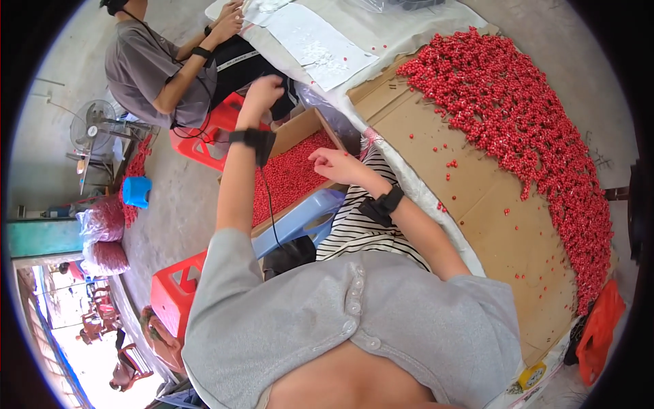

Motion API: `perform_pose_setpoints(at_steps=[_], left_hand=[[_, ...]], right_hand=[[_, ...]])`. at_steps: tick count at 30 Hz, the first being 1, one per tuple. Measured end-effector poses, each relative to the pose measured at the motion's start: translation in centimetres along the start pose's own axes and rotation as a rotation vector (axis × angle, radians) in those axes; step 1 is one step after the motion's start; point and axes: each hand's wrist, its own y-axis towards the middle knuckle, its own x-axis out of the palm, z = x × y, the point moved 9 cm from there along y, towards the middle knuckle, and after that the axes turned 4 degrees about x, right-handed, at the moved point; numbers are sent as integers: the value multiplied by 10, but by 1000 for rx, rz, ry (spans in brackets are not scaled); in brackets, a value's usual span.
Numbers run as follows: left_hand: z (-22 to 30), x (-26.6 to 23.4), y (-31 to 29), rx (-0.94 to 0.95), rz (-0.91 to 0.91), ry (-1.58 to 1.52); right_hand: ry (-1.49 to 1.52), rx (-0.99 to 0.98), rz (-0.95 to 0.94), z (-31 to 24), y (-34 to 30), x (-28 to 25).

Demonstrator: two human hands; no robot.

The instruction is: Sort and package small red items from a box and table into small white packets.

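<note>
My left hand (pixel 264 93) is raised past the far end of a cardboard box, close to the other person's dark-clothed leg. Its fingers are curled in, and whatever they hold, if anything, is hidden. My right hand (pixel 337 165) hovers over the box's right side with fingers bent together; I cannot make out anything in them. Loose red berries (pixel 285 170) fill the box (pixel 300 126) below and between my hands. To the right, a heap of red berry sprigs (pixel 504 102) covers the far edge of a cardboard-topped table (pixel 487 225), with a few single berries scattered nearer me.
Another person (pixel 146 71) sits on a red stool (pixel 197 146) at the upper left, hands over a white sheet (pixel 313 44). A blue stool (pixel 300 215) stands by the box. Farther left are a fan (pixel 94 128), a blue bucket (pixel 136 192) and a red stool (pixel 178 293).
</note>
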Motion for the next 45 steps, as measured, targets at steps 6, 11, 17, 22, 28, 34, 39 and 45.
perform_pose_setpoints(at_steps=[6,11,17,22,28,34,39,45], left_hand=[[24,23,67,-4,128,272],[36,37,65,-8,3,426],[-13,-30,-38,-137,401,-329],[-112,0,-170,-630,460,-619],[-153,57,-217,-752,441,-800],[-127,79,-197,-685,391,-700],[-137,61,-217,-774,333,-400],[-158,68,-230,-928,214,-280]], right_hand=[[98,-19,254,-1,-37,-45],[129,26,248,3,-45,-48],[98,12,178,16,-6,-29],[480,260,8,56,77,7],[-512,186,-60,170,178,53],[-719,545,-197,319,186,83],[-596,777,-298,350,186,125],[-48,799,-341,320,185,127]])
